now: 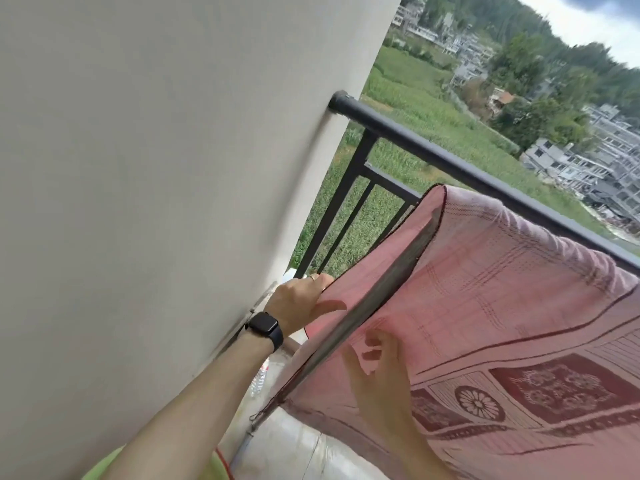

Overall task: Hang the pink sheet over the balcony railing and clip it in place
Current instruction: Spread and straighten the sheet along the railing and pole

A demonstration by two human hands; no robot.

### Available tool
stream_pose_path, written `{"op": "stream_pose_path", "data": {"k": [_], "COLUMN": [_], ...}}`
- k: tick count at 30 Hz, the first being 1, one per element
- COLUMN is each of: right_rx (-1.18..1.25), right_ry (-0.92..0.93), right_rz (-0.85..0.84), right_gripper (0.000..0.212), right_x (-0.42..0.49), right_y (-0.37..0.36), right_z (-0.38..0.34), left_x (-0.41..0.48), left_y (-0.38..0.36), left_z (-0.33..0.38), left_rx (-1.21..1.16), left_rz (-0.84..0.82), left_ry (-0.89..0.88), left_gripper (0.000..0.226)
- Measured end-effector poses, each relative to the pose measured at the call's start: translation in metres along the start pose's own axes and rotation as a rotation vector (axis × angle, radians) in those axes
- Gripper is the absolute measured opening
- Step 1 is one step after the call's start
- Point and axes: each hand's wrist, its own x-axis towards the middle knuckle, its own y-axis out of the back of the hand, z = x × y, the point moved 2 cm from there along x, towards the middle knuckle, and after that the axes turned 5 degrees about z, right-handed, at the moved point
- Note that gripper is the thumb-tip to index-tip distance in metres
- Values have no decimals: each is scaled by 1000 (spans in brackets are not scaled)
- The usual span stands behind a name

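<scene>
While the sheet [485, 289] is already draped over the railing [485, 174], its near end hangs loose, with one layer folded back so that a dark inner face is shown along the edge. That edge is pinched at the fold by the left hand [298, 303], fingers closed on the cloth, a ring and a dark watch [265, 329] being worn on that side. The right hand [377, 368] is seen through the thin weave, lying behind or under the fabric with fingers spread and slack; whether any cloth is actually gripped there cannot be told. A bare stretch of rail is left between the sheet and the wall [156, 168], into which the rail is fixed. No clip is visible anywhere, so the fastening step is judged not yet done. Below, a pale floor [294, 438], an orange cord and something green are glimpsed. Beyond the bars, fields and buildings lie far down. Until clips are fitted, the sheet could be lifted by wind or dragged over by its own outer weight, and if the pinch is released too soon, it may be lost over the edge.
</scene>
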Motion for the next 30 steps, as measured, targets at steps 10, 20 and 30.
{"op": "stream_pose_path", "data": {"k": [10,20,30], "right_rx": [585,312,-131], "right_ry": [-432,-240,71], "right_rz": [-48,306,173], "right_gripper": [16,4,45], "right_x": [36,6,-43], "right_y": [-48,-35,-6], "right_z": [32,69,127], "left_x": [-65,-83,-90], "left_y": [-41,-67,-71], "left_z": [-9,-29,-20], "left_rx": [66,93,-501], "left_rz": [-352,-418,-484], "left_ry": [365,528,1025], "left_gripper": [30,18,7]}}
